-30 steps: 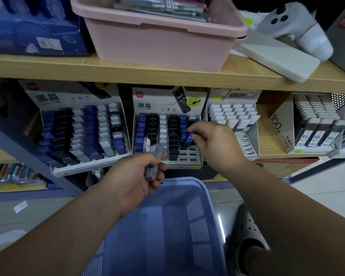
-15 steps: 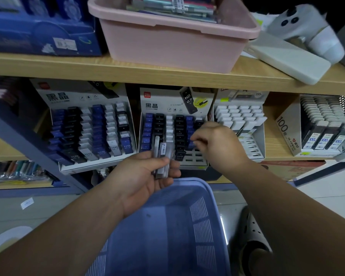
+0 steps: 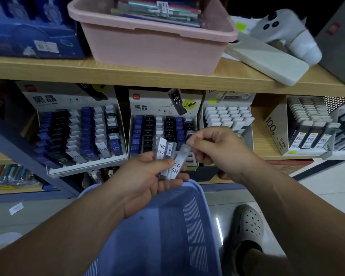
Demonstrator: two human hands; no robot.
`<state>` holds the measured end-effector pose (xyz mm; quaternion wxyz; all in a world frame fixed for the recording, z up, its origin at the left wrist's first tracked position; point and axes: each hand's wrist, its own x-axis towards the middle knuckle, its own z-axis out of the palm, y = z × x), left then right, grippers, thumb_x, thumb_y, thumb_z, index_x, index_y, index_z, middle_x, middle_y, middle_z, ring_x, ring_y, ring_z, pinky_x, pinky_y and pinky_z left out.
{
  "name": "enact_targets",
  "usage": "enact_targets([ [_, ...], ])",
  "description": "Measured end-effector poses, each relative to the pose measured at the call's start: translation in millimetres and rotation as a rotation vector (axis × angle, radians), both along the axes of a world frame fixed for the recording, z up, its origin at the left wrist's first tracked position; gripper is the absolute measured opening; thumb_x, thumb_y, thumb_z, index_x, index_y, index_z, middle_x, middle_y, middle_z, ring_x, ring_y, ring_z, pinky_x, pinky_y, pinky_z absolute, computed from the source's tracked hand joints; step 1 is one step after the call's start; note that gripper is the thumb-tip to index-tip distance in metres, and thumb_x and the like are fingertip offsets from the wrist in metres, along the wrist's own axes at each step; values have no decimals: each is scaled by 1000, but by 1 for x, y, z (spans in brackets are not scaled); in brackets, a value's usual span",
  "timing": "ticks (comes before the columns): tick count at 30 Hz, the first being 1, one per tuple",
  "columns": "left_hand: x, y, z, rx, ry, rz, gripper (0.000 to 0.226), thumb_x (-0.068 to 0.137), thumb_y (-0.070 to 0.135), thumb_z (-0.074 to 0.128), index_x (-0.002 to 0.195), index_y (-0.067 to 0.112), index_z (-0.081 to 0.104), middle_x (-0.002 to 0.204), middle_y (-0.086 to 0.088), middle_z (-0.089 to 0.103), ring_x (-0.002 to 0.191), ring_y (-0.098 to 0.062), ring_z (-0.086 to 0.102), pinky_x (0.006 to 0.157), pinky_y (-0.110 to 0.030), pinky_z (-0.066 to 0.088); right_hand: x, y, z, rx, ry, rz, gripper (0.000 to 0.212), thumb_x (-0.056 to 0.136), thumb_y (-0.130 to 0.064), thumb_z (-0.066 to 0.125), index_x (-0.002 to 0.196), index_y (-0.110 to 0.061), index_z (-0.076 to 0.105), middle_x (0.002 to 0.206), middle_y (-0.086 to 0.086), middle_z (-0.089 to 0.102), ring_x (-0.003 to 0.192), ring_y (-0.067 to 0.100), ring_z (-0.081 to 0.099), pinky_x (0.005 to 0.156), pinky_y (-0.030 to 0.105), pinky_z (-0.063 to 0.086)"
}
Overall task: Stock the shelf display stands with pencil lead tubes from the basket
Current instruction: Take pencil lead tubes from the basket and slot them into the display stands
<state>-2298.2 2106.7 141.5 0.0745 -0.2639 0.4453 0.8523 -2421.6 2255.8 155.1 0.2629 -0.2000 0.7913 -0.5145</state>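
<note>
Setting: shop shelving, with a wooden shelf [image 3: 167, 80] across the upper view and pale floor tiles at lower right.
Upper shelf: a pink tub [image 3: 153, 48] of packaged stationery sits mid-shelf. A blue box [image 3: 28, 30] is on its left; a grey slab [image 3: 267, 58] and a white device [image 3: 287, 30] are on its right.
Lower shelf: left stand [image 3: 78, 132] holds rows of blue, black and white tubes. Middle stand [image 3: 163, 116], marked HB 0.7, holds the same colours, its front rows hidden behind the hands. A stand of white-capped tubes [image 3: 227, 116] is just beside it on the right.
Basket: blue plastic basket [image 3: 167, 226], directly below the hands. Its contents cannot be seen.
Left hand [image 3: 147, 182]: palm up over the basket rim, in front of the middle stand. Its fingers [image 3: 177, 178] curl under a small bunch of tubes [image 3: 163, 150], thumb laid across them. One label reads HB 07.
Right hand [image 3: 217, 148]: fingers bent, thumb and forefinger pinching the top end of a grey tube [image 3: 180, 160].
Grey tube: tilted, with its lower end lying in the left palm against the bunch. Label upside down.
Floor: grey perforated shoe [image 3: 247, 222] just right of the basket.
</note>
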Motion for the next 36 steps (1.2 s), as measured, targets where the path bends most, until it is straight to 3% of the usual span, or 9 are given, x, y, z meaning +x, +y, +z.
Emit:
enact_targets([
  [4,-3,7,-2,-57,9,14,22,98,4,55,118,0,63,97,-22,74,78,-26,74,58,-24,59,1,14,4,-30,-39,71,7,92,-18,70,93,-11,70,74,-1,70,69,11,67,58,24,51],
  [7,-3,12,-2,-104,36,-61,20,100,6,53,116,6,65,97,-21,74,79,-27,74,58,-25,59,2,20,4,-35,-61,64,21,87,-16,76,106,-11,68,78,3,72,67,13,67,56,23,50],
  [11,-2,19,-2,-90,34,-92,20,99,5,54,115,5,64,102,-23,74,85,-31,74,61,-27,60,1,29,4,-35,-75,62,10,85,0,75,93,-4,70,73,10,69,59,12,63,51,20,47],
  [16,-6,18,-7,3,-6,128,26,96,1,57,122,1,60,118,-20,69,91,-36,74,68,-30,62,-2,41,3,-10,-86,75,24,79,14,70,82,-8,62,65,11,63,50,10,57,46,18,44],
  [21,-7,18,-8,24,8,189,24,97,1,56,119,-4,60,99,-21,74,85,-28,75,62,-27,60,9,39,-5,127,-18,394,43,77,3,80,103,-27,66,74,7,68,64,20,61,62,39,48],
  [25,-7,15,-11,-32,-31,206,19,97,4,56,115,0,63,90,-18,74,84,-30,75,60,-28,59,1,38,-1,150,-10,387,68,82,2,77,131,-39,53,77,11,67,72,33,70,67,42,57],
  [29,-3,5,-15,-121,-106,176,18,99,9,57,114,3,65,85,-15,72,67,-24,71,54,-30,58,-11,36,-10,148,52,126,44,95,-8,65,129,-34,57,74,6,69,70,24,73,61,27,56],
  [32,2,0,-16,-135,-128,143,19,100,10,57,114,2,66,80,-15,71,63,-24,67,52,-30,55,-19,30,-24,152,219,-50,23,100,-13,59,116,-27,67,77,8,69,65,13,70,62,25,56],
  [36,4,-5,-16,-135,-135,131,19,99,10,57,113,2,66,75,-13,69,60,-23,66,51,-29,55,-24,18,-34,181,412,-107,19,96,-15,66,113,-21,71,82,-1,69,70,7,67,69,26,56],
])
